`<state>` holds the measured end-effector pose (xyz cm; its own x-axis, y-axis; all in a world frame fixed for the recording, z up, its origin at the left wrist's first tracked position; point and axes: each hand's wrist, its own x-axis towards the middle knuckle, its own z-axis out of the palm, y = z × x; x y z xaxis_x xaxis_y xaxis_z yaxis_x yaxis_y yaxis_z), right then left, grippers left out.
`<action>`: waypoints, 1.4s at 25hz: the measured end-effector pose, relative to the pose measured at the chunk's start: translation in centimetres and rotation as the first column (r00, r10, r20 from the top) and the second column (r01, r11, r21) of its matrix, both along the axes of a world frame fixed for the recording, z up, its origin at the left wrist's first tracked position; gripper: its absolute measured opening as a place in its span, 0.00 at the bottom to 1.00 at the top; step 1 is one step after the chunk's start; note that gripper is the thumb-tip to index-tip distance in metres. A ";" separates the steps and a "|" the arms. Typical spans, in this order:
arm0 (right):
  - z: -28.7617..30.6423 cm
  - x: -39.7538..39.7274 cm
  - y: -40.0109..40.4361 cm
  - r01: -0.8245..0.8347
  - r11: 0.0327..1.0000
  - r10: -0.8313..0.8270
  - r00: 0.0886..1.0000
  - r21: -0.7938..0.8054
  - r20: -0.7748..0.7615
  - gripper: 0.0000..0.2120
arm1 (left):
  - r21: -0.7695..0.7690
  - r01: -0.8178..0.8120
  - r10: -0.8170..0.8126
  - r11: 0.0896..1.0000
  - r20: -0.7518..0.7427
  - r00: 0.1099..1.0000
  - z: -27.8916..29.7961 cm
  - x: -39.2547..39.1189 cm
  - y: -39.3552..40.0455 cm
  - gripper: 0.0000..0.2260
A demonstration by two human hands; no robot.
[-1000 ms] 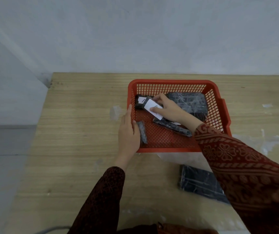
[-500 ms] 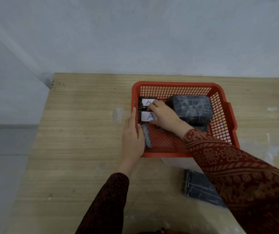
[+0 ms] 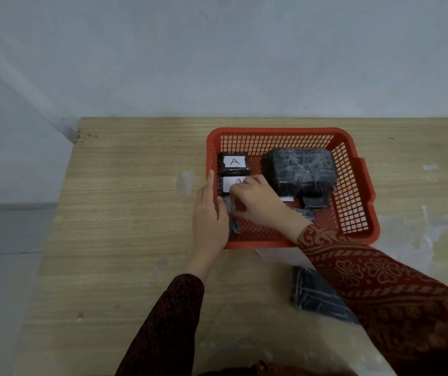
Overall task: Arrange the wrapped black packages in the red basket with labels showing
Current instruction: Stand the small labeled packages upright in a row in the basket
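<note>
The red basket (image 3: 353, 183) sits on the wooden table. Along its left wall stand two small black packages with white "A" labels up, one at the back (image 3: 233, 162) and one (image 3: 227, 185) just in front of it. A large wrapped black package (image 3: 300, 169) fills the back right, with a small one (image 3: 315, 203) before it. My left hand (image 3: 209, 213) clasps the basket's left wall, thumb inside against a thin black package (image 3: 232, 217). My right hand (image 3: 258, 203) pinches that thin package's top, partly covering the second label.
Another flat black wrapped package (image 3: 317, 294) lies on the table in front of the basket, partly under my right sleeve. Clear plastic film (image 3: 277, 255) spreads beneath the basket's front and right. The table's left edge (image 3: 54, 213) drops to the floor.
My right hand set the second labelled package down behind the first row spot, then moved back to the thin package by the left wall. My left hand stayed on the basket wall.
</note>
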<state>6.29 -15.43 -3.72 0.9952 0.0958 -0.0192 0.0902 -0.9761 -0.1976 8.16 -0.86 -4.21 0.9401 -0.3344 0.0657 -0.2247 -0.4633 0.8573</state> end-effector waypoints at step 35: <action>0.5 1.1 -1.8 0.199 0.960 -0.144 0.955 0.199 -0.258 0.12 | -0.022 -0.014 0.014 1.000 -0.009 1.000 -0.1 0.1 0.0 0.26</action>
<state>7.37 -17.22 -3.19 0.9655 -0.0469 -0.2561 -0.1510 -0.9022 -0.4039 8.29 -0.85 -4.31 0.9452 -0.3201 0.0647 -0.2111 -0.4476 0.8690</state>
